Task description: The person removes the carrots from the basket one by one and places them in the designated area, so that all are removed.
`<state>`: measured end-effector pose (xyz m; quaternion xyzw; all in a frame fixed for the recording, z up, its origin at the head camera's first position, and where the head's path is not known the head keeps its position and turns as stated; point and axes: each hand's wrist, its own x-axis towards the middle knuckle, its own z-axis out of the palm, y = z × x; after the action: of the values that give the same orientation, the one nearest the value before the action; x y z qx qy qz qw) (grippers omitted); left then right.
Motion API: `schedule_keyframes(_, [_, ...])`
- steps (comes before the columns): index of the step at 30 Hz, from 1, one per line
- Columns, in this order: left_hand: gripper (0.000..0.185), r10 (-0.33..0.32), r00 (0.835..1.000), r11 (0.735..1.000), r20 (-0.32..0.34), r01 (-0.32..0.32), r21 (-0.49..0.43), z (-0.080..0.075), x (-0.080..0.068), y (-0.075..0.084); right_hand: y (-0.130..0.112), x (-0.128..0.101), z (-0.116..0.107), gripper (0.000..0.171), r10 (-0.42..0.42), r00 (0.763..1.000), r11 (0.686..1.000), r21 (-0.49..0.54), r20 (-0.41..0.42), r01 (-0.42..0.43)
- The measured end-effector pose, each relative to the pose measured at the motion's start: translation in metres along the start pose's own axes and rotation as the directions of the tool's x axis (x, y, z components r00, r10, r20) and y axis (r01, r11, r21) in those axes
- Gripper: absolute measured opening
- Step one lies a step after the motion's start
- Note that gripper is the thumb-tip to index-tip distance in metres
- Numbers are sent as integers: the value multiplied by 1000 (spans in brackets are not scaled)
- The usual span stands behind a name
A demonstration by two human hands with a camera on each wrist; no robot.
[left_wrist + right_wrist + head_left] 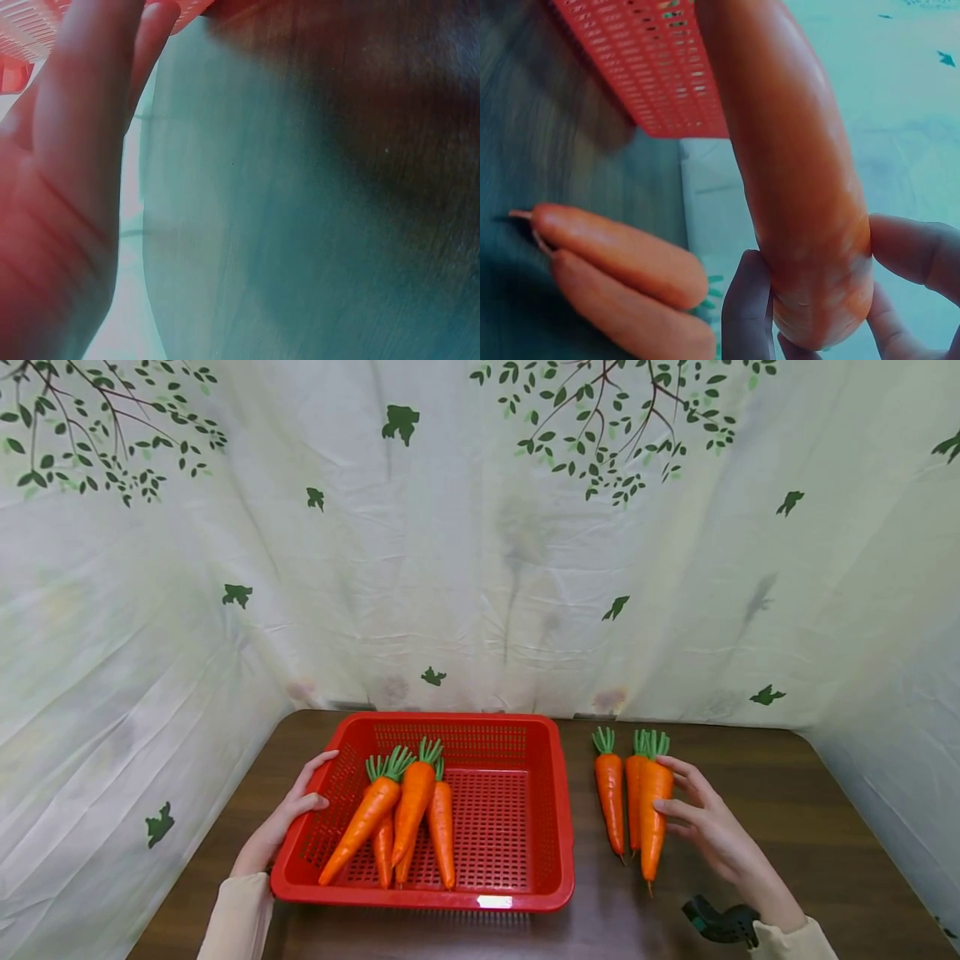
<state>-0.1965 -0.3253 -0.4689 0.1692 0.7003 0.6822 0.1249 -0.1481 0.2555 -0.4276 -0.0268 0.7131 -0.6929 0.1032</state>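
The tabletop point(787, 827) lies nearest, dark wood with backdrop cloth close behind and at both sides, and open room right of the carrots. The red basket point(525, 893) holds a heap of carrots point(408, 814) in its left half; the left hand point(288, 818) rests straight fingers on its left rim. The right hand point(712, 831) pinches the held carrot point(654, 814) near its thick top, beside two carrots point(618, 793) on the tabletop. It looks light, stiff and smooth; the thick end seems the best hold.

No legible txt anywhere — white sticker on basket point(420, 893) front rim point(494, 902) reads blank.
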Motion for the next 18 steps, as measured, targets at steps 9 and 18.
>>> schedule_keyframes(9, [68,69,997,998,28,-69,-14,-1,3,-2,8,2,-14,56,0,999,1000,-28,-41,-1])
schedule_keyframes(18, [70,175,984,984,34,-175,0,-2,7,-6,18,7,-26,57,-11,997,998,-55,-73,7])
